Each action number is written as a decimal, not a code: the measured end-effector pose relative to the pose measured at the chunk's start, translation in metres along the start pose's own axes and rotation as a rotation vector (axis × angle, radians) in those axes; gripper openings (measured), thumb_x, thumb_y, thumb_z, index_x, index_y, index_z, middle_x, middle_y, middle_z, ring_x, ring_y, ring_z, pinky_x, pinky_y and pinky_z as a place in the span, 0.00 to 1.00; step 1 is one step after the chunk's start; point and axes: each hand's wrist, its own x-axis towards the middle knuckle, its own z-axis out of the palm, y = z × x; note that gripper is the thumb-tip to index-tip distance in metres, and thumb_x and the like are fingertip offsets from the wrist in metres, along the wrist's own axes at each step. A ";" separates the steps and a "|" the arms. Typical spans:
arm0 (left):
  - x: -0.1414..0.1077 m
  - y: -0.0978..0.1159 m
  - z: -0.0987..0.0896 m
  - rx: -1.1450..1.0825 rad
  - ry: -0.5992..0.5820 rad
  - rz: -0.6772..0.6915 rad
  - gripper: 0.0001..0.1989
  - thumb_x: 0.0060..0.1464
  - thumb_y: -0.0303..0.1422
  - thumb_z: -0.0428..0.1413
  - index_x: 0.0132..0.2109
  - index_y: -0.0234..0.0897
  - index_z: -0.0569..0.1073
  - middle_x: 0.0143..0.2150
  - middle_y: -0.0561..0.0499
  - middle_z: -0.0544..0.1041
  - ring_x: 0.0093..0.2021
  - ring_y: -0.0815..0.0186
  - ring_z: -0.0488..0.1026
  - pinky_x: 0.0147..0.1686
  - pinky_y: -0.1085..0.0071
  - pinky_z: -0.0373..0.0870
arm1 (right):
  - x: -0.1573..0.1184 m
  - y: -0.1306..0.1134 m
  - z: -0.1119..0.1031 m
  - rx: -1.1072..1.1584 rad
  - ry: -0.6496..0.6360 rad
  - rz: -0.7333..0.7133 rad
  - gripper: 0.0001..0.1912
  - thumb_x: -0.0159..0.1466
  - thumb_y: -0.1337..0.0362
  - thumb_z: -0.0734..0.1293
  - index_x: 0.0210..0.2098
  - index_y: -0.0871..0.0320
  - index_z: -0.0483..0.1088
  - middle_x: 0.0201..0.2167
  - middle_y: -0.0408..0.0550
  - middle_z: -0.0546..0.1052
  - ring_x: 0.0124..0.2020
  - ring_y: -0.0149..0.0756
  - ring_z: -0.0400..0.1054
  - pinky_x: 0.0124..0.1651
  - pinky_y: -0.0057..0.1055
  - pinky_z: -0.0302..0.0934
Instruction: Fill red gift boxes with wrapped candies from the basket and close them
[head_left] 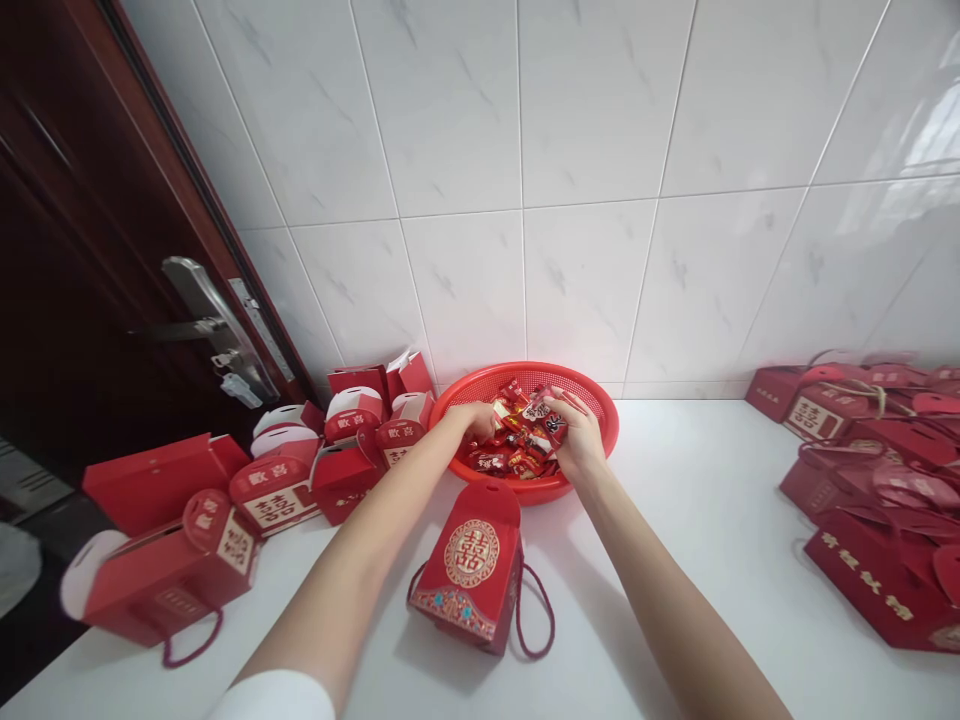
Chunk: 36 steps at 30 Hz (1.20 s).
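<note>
Wrapped sweets (553, 424) are being pinched in the right hand's (581, 435) fingers; the left hand's (474, 422) grip cannot be told. Beneath the fingers, more are being held by a basket (541, 490): probably light, slippery, best grasped by their ends.

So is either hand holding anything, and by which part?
The right hand holds red wrapped packets by their right edge; the left hand's hold cannot be told.
</note>
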 end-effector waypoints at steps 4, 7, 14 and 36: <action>-0.003 0.000 -0.001 0.017 -0.151 -0.060 0.17 0.65 0.38 0.57 0.57 0.35 0.72 0.57 0.43 0.74 0.51 0.57 0.75 0.49 0.55 0.76 | 0.002 0.001 0.000 0.022 -0.001 0.012 0.15 0.42 0.71 0.74 0.31 0.58 0.77 0.27 0.42 0.81 0.33 0.37 0.75 0.36 0.31 0.70; -0.003 0.001 -0.001 -0.023 -0.195 -0.060 0.18 0.65 0.38 0.57 0.57 0.35 0.72 0.56 0.44 0.74 0.51 0.56 0.75 0.49 0.55 0.76 | 0.004 0.001 0.001 0.043 -0.002 0.036 0.13 0.44 0.70 0.72 0.31 0.58 0.76 0.28 0.42 0.81 0.33 0.36 0.75 0.36 0.29 0.71; -0.002 0.003 -0.001 -0.242 -0.179 0.000 0.17 0.65 0.38 0.57 0.57 0.35 0.71 0.55 0.43 0.74 0.50 0.58 0.76 0.48 0.56 0.77 | 0.004 -0.001 -0.002 0.055 -0.030 0.069 0.12 0.45 0.71 0.73 0.31 0.57 0.74 0.26 0.41 0.80 0.30 0.36 0.75 0.37 0.31 0.73; -0.039 0.045 -0.020 -0.845 0.006 0.577 0.12 0.35 0.32 0.67 0.28 0.34 0.72 0.28 0.55 0.75 0.31 0.68 0.72 0.39 0.68 0.70 | 0.004 -0.002 -0.002 -0.018 0.050 0.070 0.17 0.42 0.71 0.77 0.32 0.57 0.75 0.25 0.45 0.81 0.27 0.40 0.75 0.31 0.37 0.74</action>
